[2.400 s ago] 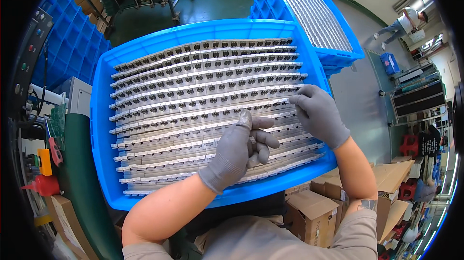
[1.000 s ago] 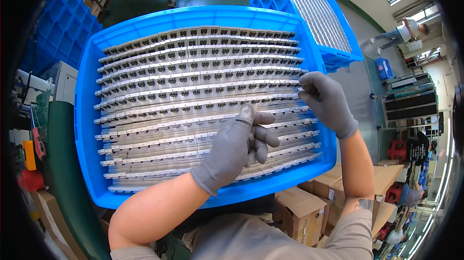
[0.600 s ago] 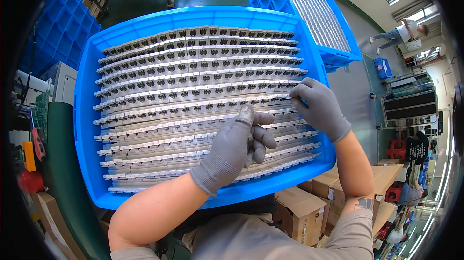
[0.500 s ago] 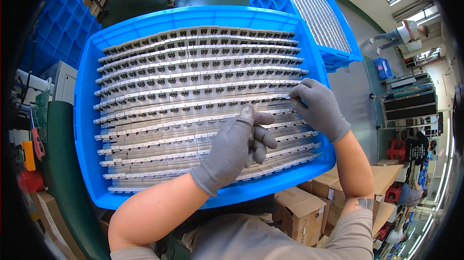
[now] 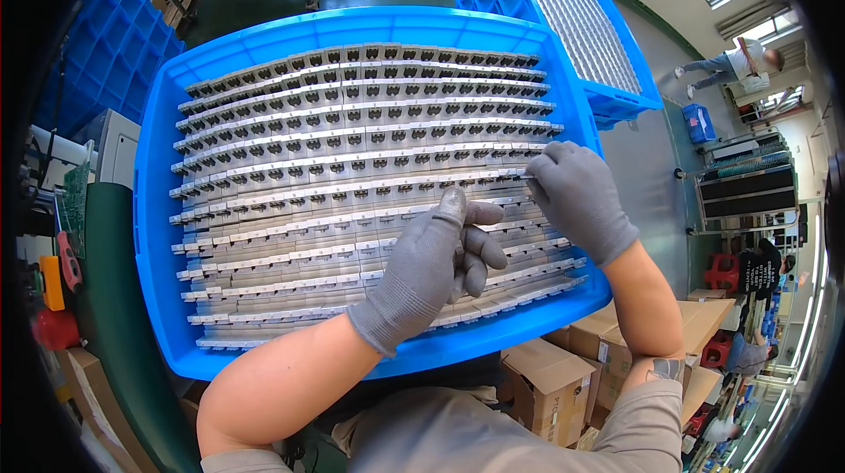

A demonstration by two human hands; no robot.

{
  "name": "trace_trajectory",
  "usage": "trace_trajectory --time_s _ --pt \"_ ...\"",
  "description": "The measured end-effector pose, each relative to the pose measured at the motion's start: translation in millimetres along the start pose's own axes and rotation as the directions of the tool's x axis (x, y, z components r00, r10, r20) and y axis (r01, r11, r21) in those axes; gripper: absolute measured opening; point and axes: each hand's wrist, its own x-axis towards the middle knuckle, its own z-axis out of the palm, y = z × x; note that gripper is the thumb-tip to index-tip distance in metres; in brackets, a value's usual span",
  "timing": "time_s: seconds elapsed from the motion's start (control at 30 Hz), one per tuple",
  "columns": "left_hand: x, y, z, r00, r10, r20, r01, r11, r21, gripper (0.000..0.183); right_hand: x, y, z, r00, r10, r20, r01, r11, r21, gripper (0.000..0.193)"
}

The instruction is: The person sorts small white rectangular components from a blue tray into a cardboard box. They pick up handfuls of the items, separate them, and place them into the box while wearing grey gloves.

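A large blue plastic crate (image 5: pixel 308 30) in front of me holds long rows of white plastic housings (image 5: pixel 290 257). Small black parts (image 5: pixel 374 112) sit along the far rows, while the near rows show mostly white. Both hands wear grey gloves. My right hand (image 5: pixel 576 198) pinches at the right end of a middle row; its fingertips hide what is between them. Over the near rows hovers my left hand (image 5: pixel 427 266), fingers curled in and thumb against the forefinger. Whatever lies in its palm is hidden.
A second blue crate (image 5: pixel 638 77) filled with white rows stands beyond the far right corner. Cardboard boxes (image 5: pixel 550 385) are at the near right. To the left are a green roll-like surface (image 5: pixel 123 297) and a red-handled tool (image 5: pixel 69 262). A person (image 5: pixel 735 64) walks in the background.
My right hand has turned slightly at the row's end, its fingers still together. The left hand stays almost where it was.
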Motion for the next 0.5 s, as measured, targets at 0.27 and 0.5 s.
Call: trace_trajectory --time_s 0.27,0.5 --pt "0 0 1 1.0 0.01 0.013 -0.01 1.0 -0.005 0.065 -19 2 1 0.999 0.039 0.027 -0.042 0.993 0.11 0.025" --pt "0 1 2 1.0 0.008 -0.001 -0.008 1.0 0.003 0.065 -30 -5 4 0.999 0.051 0.018 -0.053 0.991 0.12 0.035"
